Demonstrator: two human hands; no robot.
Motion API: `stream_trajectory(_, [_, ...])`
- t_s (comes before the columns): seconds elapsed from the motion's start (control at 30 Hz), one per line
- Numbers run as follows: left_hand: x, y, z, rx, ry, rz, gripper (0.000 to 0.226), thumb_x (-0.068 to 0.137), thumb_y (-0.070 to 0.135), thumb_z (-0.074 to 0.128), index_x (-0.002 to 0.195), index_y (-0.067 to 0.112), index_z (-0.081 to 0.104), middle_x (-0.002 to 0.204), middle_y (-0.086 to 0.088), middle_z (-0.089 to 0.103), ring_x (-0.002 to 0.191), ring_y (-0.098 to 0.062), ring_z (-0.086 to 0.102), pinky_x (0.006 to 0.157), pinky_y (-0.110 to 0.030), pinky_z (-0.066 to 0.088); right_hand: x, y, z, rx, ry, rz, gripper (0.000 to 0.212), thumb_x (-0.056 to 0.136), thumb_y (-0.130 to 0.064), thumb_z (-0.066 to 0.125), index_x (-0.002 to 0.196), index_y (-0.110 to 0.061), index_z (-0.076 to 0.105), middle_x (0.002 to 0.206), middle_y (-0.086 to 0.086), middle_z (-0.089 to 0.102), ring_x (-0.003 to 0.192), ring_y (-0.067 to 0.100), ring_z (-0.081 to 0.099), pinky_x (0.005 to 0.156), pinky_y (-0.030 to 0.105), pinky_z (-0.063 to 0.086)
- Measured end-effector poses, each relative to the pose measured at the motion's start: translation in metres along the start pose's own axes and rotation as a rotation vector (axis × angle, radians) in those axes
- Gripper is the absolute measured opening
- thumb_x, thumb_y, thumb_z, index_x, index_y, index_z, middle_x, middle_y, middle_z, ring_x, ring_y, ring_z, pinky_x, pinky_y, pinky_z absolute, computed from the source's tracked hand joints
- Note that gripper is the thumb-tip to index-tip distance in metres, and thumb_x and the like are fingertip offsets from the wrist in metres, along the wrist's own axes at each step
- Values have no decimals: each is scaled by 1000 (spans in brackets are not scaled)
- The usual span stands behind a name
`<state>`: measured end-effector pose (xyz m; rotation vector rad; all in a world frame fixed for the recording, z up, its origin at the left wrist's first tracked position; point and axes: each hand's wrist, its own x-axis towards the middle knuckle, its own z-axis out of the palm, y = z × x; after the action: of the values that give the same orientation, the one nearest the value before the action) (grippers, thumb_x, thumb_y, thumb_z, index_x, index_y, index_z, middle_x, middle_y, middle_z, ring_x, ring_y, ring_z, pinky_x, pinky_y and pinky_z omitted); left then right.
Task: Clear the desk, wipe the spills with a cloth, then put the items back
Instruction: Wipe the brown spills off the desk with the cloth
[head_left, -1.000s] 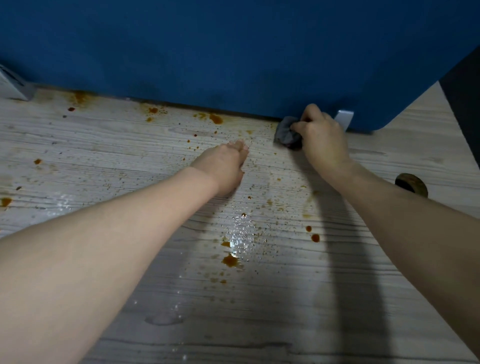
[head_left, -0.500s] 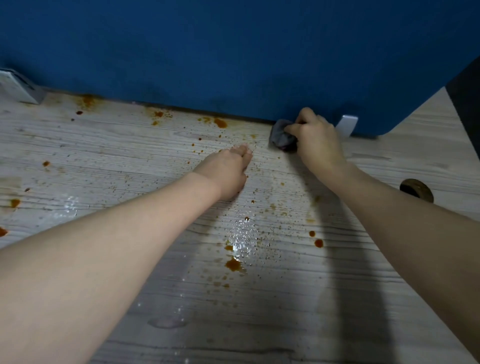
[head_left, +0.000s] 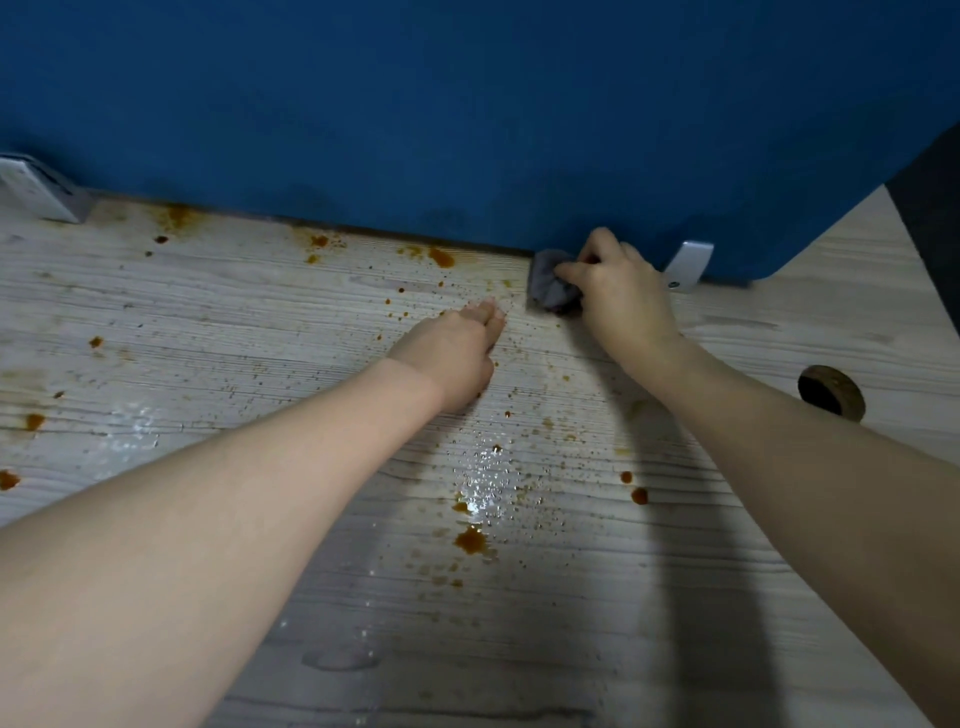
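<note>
Cloth (head_left: 553, 291) barely shifted along blue panel (head_left: 467, 114); right hand (head_left: 621, 291) fingers curled round it, scrubbing edge stains. Left hand (head_left: 452, 358) flat, fingers straight, bracing on tabletop (head_left: 260, 322).

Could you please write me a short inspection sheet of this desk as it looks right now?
Surface: pale wood-grain desk, with brown spills and specks across it, and shiny wet droplets near the middle.
Job's things: grey cloth, bunched at the desk's back edge against the blue partition.
Clutter: nothing seen.
Grippers: right hand grips the cloth; left hand rests on the desk, fingers straight.
Cables: nothing seen; round grommet hole at right.
Surroundings: metal brackets at the partition's foot.
</note>
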<state>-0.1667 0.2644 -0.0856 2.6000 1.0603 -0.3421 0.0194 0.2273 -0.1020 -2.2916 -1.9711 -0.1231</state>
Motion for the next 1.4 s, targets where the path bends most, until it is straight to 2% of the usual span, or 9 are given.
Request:
stream_trajectory(0.1, [0, -1, 1, -21, 3, 5, 57, 100, 17, 34, 153, 17, 12, 160, 0, 2, 145, -18, 15, 114, -29, 17, -15, 22, -4, -3, 22, 91, 31, 93, -11, 50, 120, -10, 64, 114, 19, 48, 104, 38, 48, 77, 43, 47])
stream_trajectory(0.23, [2, -1, 2, -19, 9, 7, 58, 99, 17, 35, 153, 16, 12, 160, 0, 3, 145, -18, 15, 114, -30, 18, 2, -12, 4, -59, 17, 182, 28, 96, -13, 46, 117, -7, 63, 121, 16, 46, 107, 35, 46, 65, 34, 34])
stream_trajectory(0.37, [2, 0, 0, -14, -8, 10, 57, 99, 16, 35, 152, 16, 14, 160, 0, 4, 145, -18, 17, 114, -28, 18, 11, -28, 4, -29, -15, 91, 28, 96, -16, 44, 117, -9, 62, 121, 12, 45, 105, 33, 44, 63, 35, 35])
stream_trajectory(0.47, [1, 1, 1, -3, -2, 1, 56, 100, 16, 34, 152, 17, 13, 160, 0, 3, 145, -18, 16, 114, -28, 17, -2, -1, -5, 11, -53, 55, 32, 97, -18, 45, 125, -16, 59, 120, 12, 45, 105, 34, 45, 73, 40, 43])
stream_trajectory(0.67, [2, 1, 4, -7, -2, -6, 56, 100, 17, 34, 152, 17, 13, 160, 0, 3, 145, -18, 16, 115, -31, 17, -10, -5, -4, -8, -42, 303, 32, 95, -8, 43, 123, -11, 60, 124, 16, 42, 108, 37, 44, 69, 37, 35])
stream_trajectory(0.83, [3, 3, 2, 14, -11, -13, 57, 99, 17, 36, 152, 15, 14, 160, -1, 4, 145, -20, 17, 115, -31, 19, -4, -28, -5, 40, -85, 80, 32, 96, -16, 44, 125, -18, 57, 125, 10, 42, 105, 34, 43, 70, 36, 38])
stream_trajectory(0.93, [3, 3, 1, 22, -20, -11, 57, 99, 16, 36, 152, 15, 14, 160, -2, 4, 145, -19, 16, 116, -30, 18, -13, 7, -13, 86, -107, 120, 36, 97, -17, 44, 130, -23, 55, 124, 8, 45, 107, 34, 45, 80, 39, 41])
stream_trajectory(1.17, [3, 3, 3, 14, -26, -20, 58, 100, 14, 35, 152, 15, 11, 160, -1, 1, 145, -18, 14, 116, -30, 16, -14, 0, 0, 68, -63, 312, 38, 92, -10, 53, 129, -16, 56, 124, 10, 44, 105, 34, 46, 69, 33, 38])
stream_trajectory(1.4, [2, 9, -1, 65, -42, -55, 59, 99, 11, 35, 152, 14, 9, 160, -2, 0, 146, -19, 13, 115, -29, 16, -30, 24, -5, 156, -91, 163, 45, 90, -8, 53, 133, -21, 52, 127, 6, 45, 109, 31, 49, 86, 38, 45])
